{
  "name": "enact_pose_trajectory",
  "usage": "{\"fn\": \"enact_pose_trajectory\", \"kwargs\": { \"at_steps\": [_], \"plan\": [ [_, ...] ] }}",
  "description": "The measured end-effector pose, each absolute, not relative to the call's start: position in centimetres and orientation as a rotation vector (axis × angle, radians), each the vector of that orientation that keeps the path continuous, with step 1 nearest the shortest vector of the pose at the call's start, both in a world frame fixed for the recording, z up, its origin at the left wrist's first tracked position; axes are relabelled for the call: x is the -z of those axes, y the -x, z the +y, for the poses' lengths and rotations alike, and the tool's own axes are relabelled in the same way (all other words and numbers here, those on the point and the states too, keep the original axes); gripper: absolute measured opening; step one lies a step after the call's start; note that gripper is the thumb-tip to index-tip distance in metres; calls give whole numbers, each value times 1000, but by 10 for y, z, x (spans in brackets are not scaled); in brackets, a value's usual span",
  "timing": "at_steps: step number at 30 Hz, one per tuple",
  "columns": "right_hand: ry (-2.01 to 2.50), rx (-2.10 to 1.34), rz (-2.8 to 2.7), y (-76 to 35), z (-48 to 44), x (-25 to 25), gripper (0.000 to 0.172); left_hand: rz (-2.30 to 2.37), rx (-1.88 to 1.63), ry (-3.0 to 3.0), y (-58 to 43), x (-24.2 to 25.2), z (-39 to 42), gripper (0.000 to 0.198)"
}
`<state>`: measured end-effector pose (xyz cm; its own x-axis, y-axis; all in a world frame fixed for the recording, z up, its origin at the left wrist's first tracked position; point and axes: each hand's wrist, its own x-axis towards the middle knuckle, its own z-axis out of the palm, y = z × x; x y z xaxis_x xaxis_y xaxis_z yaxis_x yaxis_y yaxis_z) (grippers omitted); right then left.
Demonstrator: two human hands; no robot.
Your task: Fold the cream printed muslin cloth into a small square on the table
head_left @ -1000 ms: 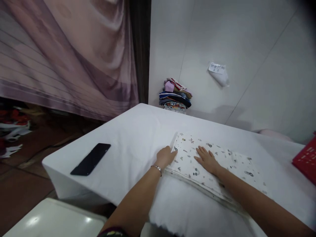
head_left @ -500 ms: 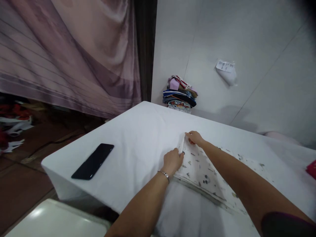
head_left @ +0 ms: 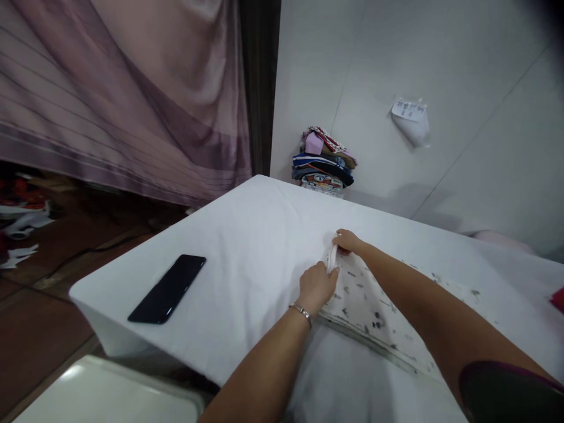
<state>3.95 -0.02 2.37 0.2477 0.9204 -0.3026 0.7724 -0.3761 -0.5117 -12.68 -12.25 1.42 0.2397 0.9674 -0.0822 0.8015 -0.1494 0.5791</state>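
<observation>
A white printed cloth [head_left: 365,305] with small dark motifs lies folded in layers on the white-covered table [head_left: 247,247]. Its left end is pinched in both my hands. My left hand [head_left: 318,286], with a silver bracelet at the wrist, is closed on the nearer part of that edge. On the farther corner my right hand [head_left: 347,241] is closed, the fingers partly hidden behind the fabric. Between the two hands a narrow white strip of the edge stands lifted and turned over. My right forearm covers part of the cloth.
A black phone [head_left: 167,289] lies on the table's left side. Behind the far edge rises a stack of folded clothes [head_left: 324,161] against the wall. A white stool or chair seat [head_left: 106,393] stands at lower left. Something red [head_left: 557,298] shows at the right edge.
Both hands have shifted slightly right with the cloth's edge. The strip between them is now raised and folded inward more than before.
</observation>
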Motion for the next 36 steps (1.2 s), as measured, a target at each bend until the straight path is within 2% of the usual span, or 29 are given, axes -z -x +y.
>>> {"fn": "enact_pose_trajectory", "kwargs": {
  "at_steps": [3, 8, 10, 15, 18, 22, 26, 31, 36],
  "plan": [
    [2186, -916, -1488, -41, -8, -27, 50, 1572, -390, -1908, 128, -17, -120, 45],
    [2085, -989, -1408, -35, -11, -29, 27, 1529, -388, -1800, 133, -15, -115, 39],
    [2053, -977, -1391, -32, -12, -29, 30, 1566, -369, -1860, 133, -12, -114, 33],
    [1942, -867, -1416, -30, -36, -22, 52, 1644, -305, -2088, 131, -7, -116, 28],
    [1854, -704, -1599, -26, -64, -10, 47, 1669, -255, -2153, 130, -7, -117, 27],
    [1802, -368, -2138, -15, -95, -1, 44, 1694, -203, -2212, 130, -13, -116, 28],
    [1836, -293, -2197, -9, -125, -11, 47, 1692, -196, -2210, 130, -19, -116, 34],
    [1842, -355, -2264, -30, -192, -21, 56, 1685, -226, -2191, 131, -24, -115, 40],
    [2184, -308, -2035, -97, -277, -19, 56, 1699, -169, -2175, 130, -24, -112, 34]
  ]
}}
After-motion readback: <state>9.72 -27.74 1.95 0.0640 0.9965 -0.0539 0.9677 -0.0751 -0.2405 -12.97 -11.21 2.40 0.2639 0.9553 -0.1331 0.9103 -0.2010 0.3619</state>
